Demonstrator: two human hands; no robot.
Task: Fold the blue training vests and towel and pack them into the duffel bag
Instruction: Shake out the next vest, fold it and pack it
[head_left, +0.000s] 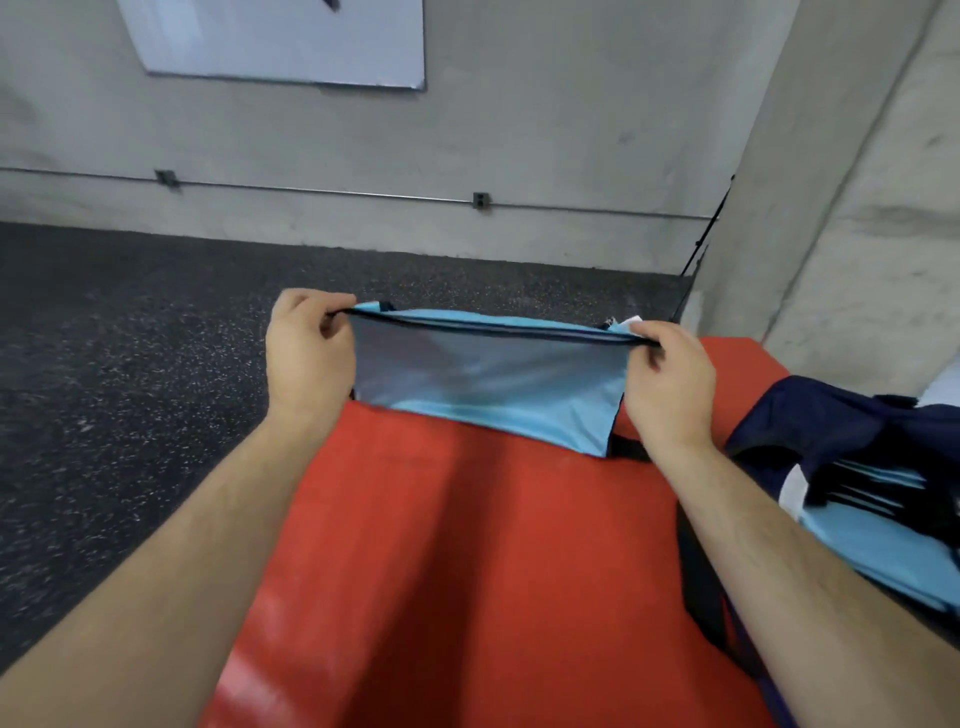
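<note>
The blue training vest (488, 384) hangs in the air just above the far end of the red padded surface (441, 545), pulled taut along its black-trimmed upper edge. It appears already doubled over, with a second layer showing behind the front one, so this is probably the middle of a fold. Holding it stretched most likely keeps the slippery fabric flat and the edges aligned before it is laid down or halved again.

The left hand (311, 358) grips the left end of that edge. Its fingers (324, 307) are curled in and pinch the trim against the thumb. The right hand (670, 384) does the same at the right end, where its fingers (649, 340) are bent round the trim and a small white tag or corner pokes out just beyond them. Both forearms reach out over the surface, well apart, which sets the tension in the cloth.

To the right, the navy duffel bag (831, 421) lies open on the surface, close to the right arm. Inside are more light-blue folded pieces (883, 551), so some of the packing looks done. A white patch shows in the bag, though it cannot be told whether this is the towel. A black strap (696, 571) trails from the bag under the right forearm.

Around the surface is dark speckled floor (130, 364), and beyond that a concrete wall with a whiteboard (280, 41).
</note>
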